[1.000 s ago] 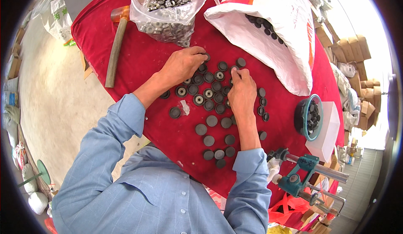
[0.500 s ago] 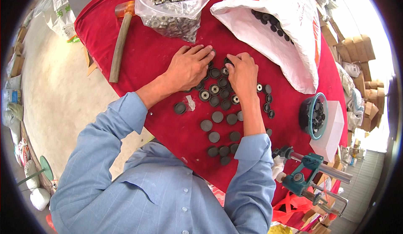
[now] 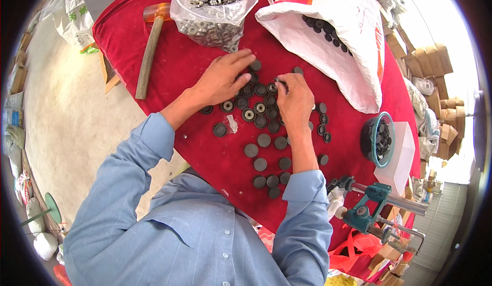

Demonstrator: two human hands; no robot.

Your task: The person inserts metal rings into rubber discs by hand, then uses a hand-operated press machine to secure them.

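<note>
On the red cloth, my left hand lies over the far-left part of a cluster of round black caps, fingers stretched and thumb apart. Some caps under it are hidden. My right hand is closed, its thumb and forefinger pinching a small black cap at the cluster's right side. Several caps lie hollow side up, and a few hold a metal bearing. Closer to me, several black discs lie flat side up. One hollow cap sits apart at the left, beside a scrap of clear plastic.
A clear bag of metal bearings stands at the back, with a mallet to its left. Back right, a white sack holds black parts. At right are a teal-rimmed bowl, a white box and a teal hand press.
My left hand has lifted slightly, its thumb spreading from the fingers and uncovering caps. My right hand has shifted slightly nearer to me, and a black disc beyond it now shows.
</note>
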